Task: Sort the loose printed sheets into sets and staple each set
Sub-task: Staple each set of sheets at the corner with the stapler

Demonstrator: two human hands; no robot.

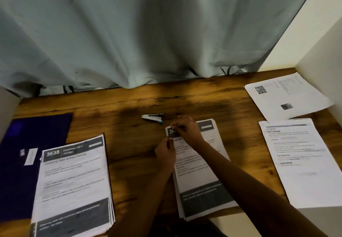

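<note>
curtain: grey fabric curtain (pixel 148 33) hangs beyond both hands, hem on the table's far edge.
table: brown wood-grain table (pixel 129 107), under everything.
folder: dark blue flat folder (pixel 37 135), well left of the left hand, part under the 3638 stack.
3638 stack: white printed sheets headed "3638" (pixel 74 181), left of the left hand, apart from it.
right sheets: white text-printed sheets (pixel 303 162), well right of the right hand.
QR sheet: white sheet with a QR code (pixel 285 96), right of and beyond the right hand.
middle stack: white printed sheets with dark header band (pixel 201 181), under both hands and forearms.
left hand (pixel 165 151): pinches the middle stack's left edge just below its top-left corner.
right hand (pixel 186 130): fingers curled down on that corner. Blurred, can't tell if it grips the paper.
stapler: small silver-and-blue stapler (pixel 153 118), lying just beyond the hands to the left, not touched.
</note>
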